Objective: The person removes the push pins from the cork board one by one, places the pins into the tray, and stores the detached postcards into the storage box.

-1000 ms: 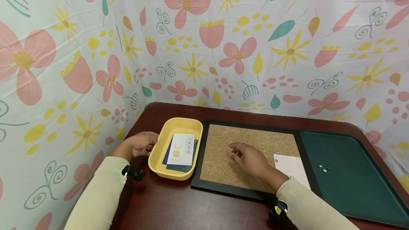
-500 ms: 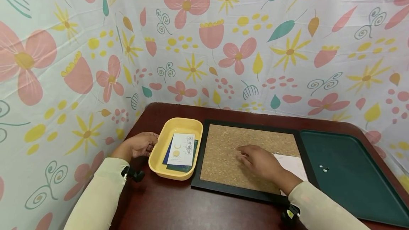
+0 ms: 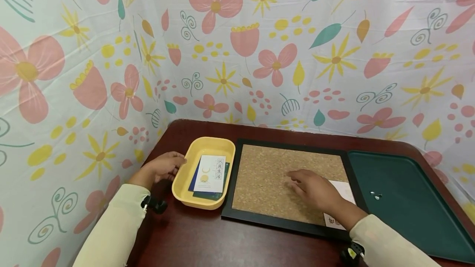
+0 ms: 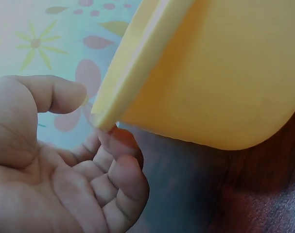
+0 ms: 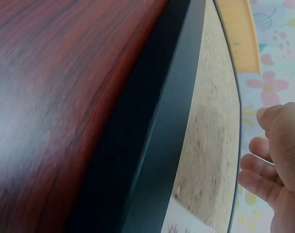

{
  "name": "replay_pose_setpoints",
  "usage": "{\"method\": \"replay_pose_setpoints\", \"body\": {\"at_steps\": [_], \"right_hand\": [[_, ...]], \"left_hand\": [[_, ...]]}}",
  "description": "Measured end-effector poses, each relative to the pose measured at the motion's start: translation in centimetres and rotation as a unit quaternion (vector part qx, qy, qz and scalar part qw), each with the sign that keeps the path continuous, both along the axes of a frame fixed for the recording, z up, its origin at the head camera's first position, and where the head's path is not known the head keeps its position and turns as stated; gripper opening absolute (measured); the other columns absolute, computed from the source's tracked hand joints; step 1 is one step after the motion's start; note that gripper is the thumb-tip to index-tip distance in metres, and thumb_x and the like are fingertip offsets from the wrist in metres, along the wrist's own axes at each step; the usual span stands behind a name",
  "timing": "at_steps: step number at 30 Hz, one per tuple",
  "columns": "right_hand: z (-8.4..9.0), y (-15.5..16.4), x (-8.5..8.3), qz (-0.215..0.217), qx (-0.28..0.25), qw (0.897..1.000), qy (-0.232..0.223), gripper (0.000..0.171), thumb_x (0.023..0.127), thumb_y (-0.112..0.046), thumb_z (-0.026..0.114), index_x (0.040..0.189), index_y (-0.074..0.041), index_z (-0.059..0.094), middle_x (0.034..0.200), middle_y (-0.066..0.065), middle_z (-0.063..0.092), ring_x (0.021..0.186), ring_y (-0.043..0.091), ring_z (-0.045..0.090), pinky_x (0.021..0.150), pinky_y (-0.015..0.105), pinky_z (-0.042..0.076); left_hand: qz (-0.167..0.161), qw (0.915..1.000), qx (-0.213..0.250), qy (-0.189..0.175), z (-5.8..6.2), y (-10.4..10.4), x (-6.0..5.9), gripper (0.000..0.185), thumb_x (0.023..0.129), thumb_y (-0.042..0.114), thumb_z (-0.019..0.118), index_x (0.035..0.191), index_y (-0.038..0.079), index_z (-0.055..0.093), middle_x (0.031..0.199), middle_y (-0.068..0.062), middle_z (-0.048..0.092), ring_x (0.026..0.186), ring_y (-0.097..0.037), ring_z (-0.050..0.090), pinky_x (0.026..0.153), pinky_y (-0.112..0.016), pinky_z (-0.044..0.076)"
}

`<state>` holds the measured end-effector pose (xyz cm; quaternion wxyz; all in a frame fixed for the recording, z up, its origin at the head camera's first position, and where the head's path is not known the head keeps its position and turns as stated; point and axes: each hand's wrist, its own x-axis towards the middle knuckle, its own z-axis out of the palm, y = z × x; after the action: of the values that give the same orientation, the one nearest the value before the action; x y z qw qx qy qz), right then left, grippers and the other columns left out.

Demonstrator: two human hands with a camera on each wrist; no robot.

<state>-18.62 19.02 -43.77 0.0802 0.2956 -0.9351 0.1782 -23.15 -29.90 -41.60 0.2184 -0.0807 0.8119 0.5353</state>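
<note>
At the left rim of a yellow plastic tub (image 3: 179,190) is my left hand (image 3: 164,167). The left wrist view has its curled fingertips (image 4: 123,141) by the rim's lower edge and its thumb a little apart. Inside the tub lie a white printed card (image 3: 210,174), a green one (image 3: 208,195) and a blue one (image 3: 193,180), overlapping. My right hand (image 3: 313,188) hovers over a black-framed cork board (image 3: 259,176), fingers loosely bent, nothing visible between them. A white card (image 3: 335,221) at the board's lower right is partly hidden by this hand.
Right of the board lies a dark green tray (image 3: 412,209) with a few small shiny pieces (image 3: 375,195) on it. All stand on a reddish-brown table (image 3: 237,244). A flower-print cloth (image 3: 274,24) hangs behind and along the left side.
My right hand has moved right across the cork board, from its middle toward the white card. My left hand has barely shifted at the tub's rim. The tub, board and tray stay put.
</note>
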Motion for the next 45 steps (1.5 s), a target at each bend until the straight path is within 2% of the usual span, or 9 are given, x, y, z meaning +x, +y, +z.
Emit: {"method": "replay_pose_setpoints", "body": {"at_steps": [3,7,11,16,23,27,34,41,45], "right_hand": [[0.0,0.6,0.1,-0.01,0.001,1.0,-0.008,0.039,0.098,-0.023,0.073,0.133,-0.008,0.069,0.129,0.012,0.068,0.099,0.023,0.071,0.079,0.046,0.059],[0.1,1.4,0.3,-0.023,-0.004,1.0,-0.018,0.038,0.098,-0.024,0.073,0.132,-0.007,0.069,0.13,0.013,0.067,0.097,0.023,0.072,0.077,0.047,0.059],[0.1,2.0,0.3,-0.031,-0.009,0.999,-0.023,0.037,0.099,-0.024,0.073,0.132,-0.007,0.069,0.129,0.013,0.068,0.097,0.025,0.071,0.075,0.045,0.059],[0.2,2.6,0.3,-0.034,-0.01,0.999,-0.034,0.038,0.1,-0.025,0.071,0.133,-0.007,0.068,0.13,0.013,0.067,0.099,0.026,0.071,0.076,0.046,0.059],[0.3,3.7,0.5,-0.043,-0.002,0.999,-0.025,0.039,0.099,-0.025,0.072,0.134,-0.008,0.067,0.131,0.015,0.066,0.109,0.032,0.068,0.084,0.053,0.057],[0.4,4.2,0.5,-0.046,-0.001,0.999,-0.012,0.039,0.099,-0.027,0.072,0.133,-0.008,0.068,0.13,0.015,0.066,0.118,0.038,0.063,0.088,0.056,0.055],[0.0,5.1,0.5,-0.048,0.002,0.999,-0.013,0.04,0.1,-0.027,0.07,0.133,-0.005,0.068,0.13,0.015,0.066,0.121,0.039,0.06,0.091,0.059,0.052],[0.0,6.0,0.8,-0.048,0.004,0.999,-0.009,0.038,0.099,-0.024,0.071,0.133,-0.006,0.068,0.132,0.016,0.065,0.124,0.041,0.058,0.092,0.06,0.051],[0.0,6.4,0.9,-0.049,0.001,0.999,0.0,0.038,0.098,-0.023,0.073,0.131,-0.005,0.069,0.131,0.017,0.066,0.123,0.042,0.059,0.091,0.061,0.052]], "left_hand": [[0.009,0.9987,-0.047,0.021,0.6,0.1,0.2,0.047,0.106,0.034,0.057,0.137,0.0,0.047,0.115,-0.019,0.063,0.081,-0.028,0.067,0.068,-0.037,0.058],[0.026,0.9893,-0.126,0.07,1.5,0.5,0.5,0.06,0.102,0.043,0.062,0.139,0.0,0.043,0.124,-0.019,0.056,0.092,-0.031,0.062,0.077,-0.041,0.056],[0.023,0.9728,-0.185,0.137,2.2,1.6,0.8,0.062,0.101,0.044,0.064,0.137,-0.003,0.044,0.127,-0.023,0.055,0.107,-0.035,0.059,0.091,-0.049,0.053],[0.001,0.9473,-0.23,0.223,3.0,3.6,1.3,0.053,0.102,0.041,0.063,0.133,-0.001,0.051,0.125,-0.021,0.059,0.11,-0.035,0.059,0.093,-0.052,0.052],[-0.074,0.9129,-0.247,0.317,4.0,6.8,2.6,0.058,0.103,0.048,0.06,0.14,0.005,0.055,0.141,-0.015,0.057,0.138,-0.037,0.042,0.111,-0.059,0.038],[-0.136,0.8916,-0.247,0.354,4.6,8.7,3.6,0.057,0.105,0.05,0.055,0.143,0.008,0.055,0.145,-0.01,0.055,0.141,-0.032,0.042,0.114,-0.056,0.035],[-0.225,0.8621,-0.216,0.399,5.0,11.5,5.0,0.051,0.107,0.043,0.054,0.145,0.008,0.055,0.147,-0.007,0.054,0.141,-0.025,0.044,0.116,-0.048,0.034],[-0.318,0.808,-0.219,0.445,5.0,14.3,6.7,0.058,0.109,0.047,0.045,0.152,0.009,0.049,0.152,-0.007,0.051,0.149,-0.026,0.034,0.121,-0.045,0.026],[-0.372,0.79,-0.227,0.432,4.6,15.8,7.5,0.063,0.11,0.052,0.034,0.159,0.012,0.04,0.161,-0.006,0.04,0.155,-0.025,0.019,0.123,-0.046,0.018]]}}
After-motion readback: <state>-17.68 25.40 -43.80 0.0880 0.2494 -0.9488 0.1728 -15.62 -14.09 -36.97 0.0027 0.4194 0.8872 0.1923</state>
